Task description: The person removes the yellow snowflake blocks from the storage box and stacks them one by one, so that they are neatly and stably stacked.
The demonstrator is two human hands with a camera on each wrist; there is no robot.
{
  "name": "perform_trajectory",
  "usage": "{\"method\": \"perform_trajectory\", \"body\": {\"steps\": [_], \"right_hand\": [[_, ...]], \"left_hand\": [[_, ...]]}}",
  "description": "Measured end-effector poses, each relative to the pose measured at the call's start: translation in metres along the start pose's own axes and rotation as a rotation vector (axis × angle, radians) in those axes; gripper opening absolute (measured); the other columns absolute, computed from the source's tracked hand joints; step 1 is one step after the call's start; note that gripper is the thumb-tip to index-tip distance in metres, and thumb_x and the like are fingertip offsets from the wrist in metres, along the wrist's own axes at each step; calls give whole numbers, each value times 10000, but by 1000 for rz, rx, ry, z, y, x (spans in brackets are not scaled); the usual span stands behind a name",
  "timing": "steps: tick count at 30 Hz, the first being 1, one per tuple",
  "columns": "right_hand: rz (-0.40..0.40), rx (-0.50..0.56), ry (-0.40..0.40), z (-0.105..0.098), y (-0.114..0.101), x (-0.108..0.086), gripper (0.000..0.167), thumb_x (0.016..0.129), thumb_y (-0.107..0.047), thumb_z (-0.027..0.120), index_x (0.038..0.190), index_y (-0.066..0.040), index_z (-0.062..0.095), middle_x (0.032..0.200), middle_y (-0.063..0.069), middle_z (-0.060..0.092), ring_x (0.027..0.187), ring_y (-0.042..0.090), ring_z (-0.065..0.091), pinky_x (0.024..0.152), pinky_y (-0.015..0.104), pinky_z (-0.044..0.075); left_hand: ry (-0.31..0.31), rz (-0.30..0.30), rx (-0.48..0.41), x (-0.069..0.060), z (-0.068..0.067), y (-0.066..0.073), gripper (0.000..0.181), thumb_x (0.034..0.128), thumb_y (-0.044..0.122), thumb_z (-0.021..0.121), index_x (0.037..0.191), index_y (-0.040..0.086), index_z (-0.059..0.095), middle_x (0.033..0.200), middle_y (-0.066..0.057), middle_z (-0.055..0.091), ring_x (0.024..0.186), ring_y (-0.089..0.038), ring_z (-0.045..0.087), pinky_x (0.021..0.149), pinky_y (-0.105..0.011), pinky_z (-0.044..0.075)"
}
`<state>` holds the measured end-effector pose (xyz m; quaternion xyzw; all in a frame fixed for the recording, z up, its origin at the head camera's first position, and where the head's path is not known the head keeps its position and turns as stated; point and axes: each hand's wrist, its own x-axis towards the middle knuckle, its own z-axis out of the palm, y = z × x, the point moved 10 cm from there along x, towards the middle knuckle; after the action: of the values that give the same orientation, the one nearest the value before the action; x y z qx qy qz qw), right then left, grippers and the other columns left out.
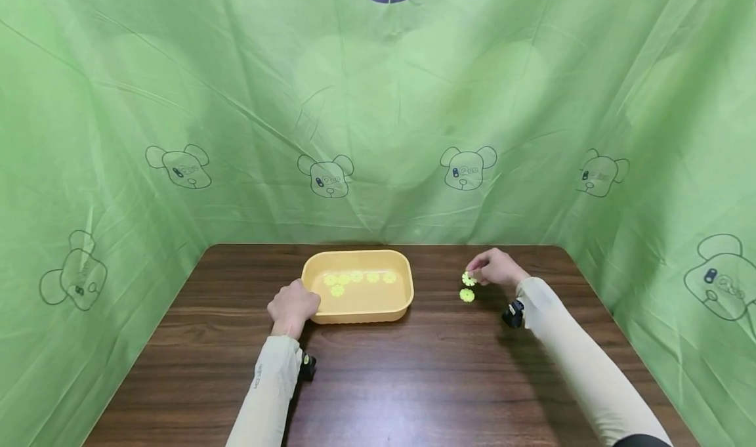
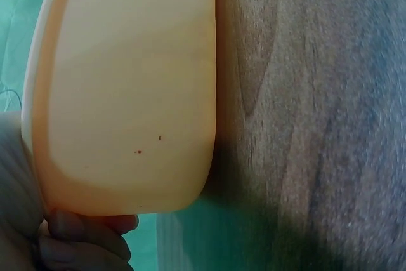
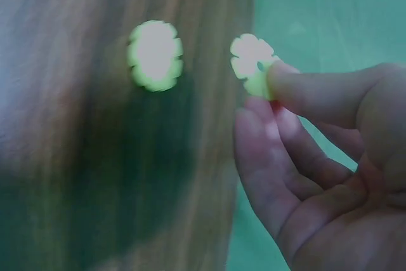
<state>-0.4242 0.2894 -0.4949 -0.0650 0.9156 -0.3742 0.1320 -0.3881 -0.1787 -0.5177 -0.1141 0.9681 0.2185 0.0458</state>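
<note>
1. Two long cream fabric sleeves, the left sleeve (image 1: pixel 260 394) and the right sleeve (image 1: pixel 581 361), reach in over the near edge of a dark brown wood-grain surface (image 1: pixel 384 381), each with a small black device at the wrist, the left device (image 1: pixel 306 366) and the right device (image 1: pixel 514 314).

2. The person's left hand (image 1: pixel 293 306) grasps the left end of a yellow-orange, rectangular tray with rounded corners (image 1: pixel 360 318), its fingers curled at the rim close to the tray's near left corner.

3. The tray sits near the far edge of the surface, left of the middle. Inside, yellow-green flower-shaped pieces (image 1: pixel 372 276) lie mostly toward the far wall, bunched at the left and spaced out toward the right.

4. The person's right hand (image 1: pixel 497 268) pinches one yellow-green flower-shaped disc with a central hole (image 3: pixel 252 55) between thumb and fingers, toward the surface's far right corner.

5. A second flower-shaped disc (image 1: pixel 467 295) lies on the surface just beside the held one, toward the near edge, well apart from the tray.

6. Behind the far edge hangs a green cloth (image 1: pixel 366 106) printed with bear-head outlines.
</note>
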Motion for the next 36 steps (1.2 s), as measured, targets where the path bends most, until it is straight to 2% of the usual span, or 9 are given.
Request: {"method": "perform_trajectory", "body": {"steps": [5, 9, 15, 24, 36], "right_hand": [[33, 69, -78, 17, 15, -2, 135, 924, -30, 681, 1010, 64, 726, 851, 104, 719, 709, 113, 635, 681, 312, 581], [41, 88, -99, 25, 19, -4, 158, 919, -38, 696, 1011, 89, 713, 826, 97, 714, 700, 113, 622, 658, 300, 569], [76, 100, -86, 30, 24, -3, 150, 917, -35, 702, 1012, 79, 720, 833, 101, 719, 704, 124, 626, 658, 309, 571], [112, 13, -60, 30, 29, 0, 114, 925, -82, 699, 989, -1, 746, 832, 58, 721, 694, 129, 616, 642, 308, 550], [121, 1, -59, 32, 30, 0, 115, 893, -24, 670, 982, 16, 730, 804, 64, 698, 666, 137, 582, 604, 281, 508]], "left_hand": [[-2, -2, 1, 0, 1, 0, 404, 815, 238, 518, 1145, 40, 638, 969, -194, 680, 878, -383, 655, 690, -538, 468], [-6, -3, -3, -1, 2, 0, 407, 813, 238, 521, 1149, 39, 636, 967, -194, 679, 867, -377, 649, 689, -541, 466], [-3, -3, -3, 0, 3, -1, 393, 815, 238, 524, 1135, 40, 638, 955, -190, 678, 849, -369, 645, 680, -535, 464], [-3, -7, 2, -1, 2, -1, 394, 814, 232, 526, 1137, 35, 636, 973, -199, 680, 875, -381, 651, 704, -553, 468], [5, -4, -11, -1, 1, -1, 374, 816, 232, 521, 1119, 47, 638, 957, -181, 677, 859, -368, 644, 701, -547, 462]]}}
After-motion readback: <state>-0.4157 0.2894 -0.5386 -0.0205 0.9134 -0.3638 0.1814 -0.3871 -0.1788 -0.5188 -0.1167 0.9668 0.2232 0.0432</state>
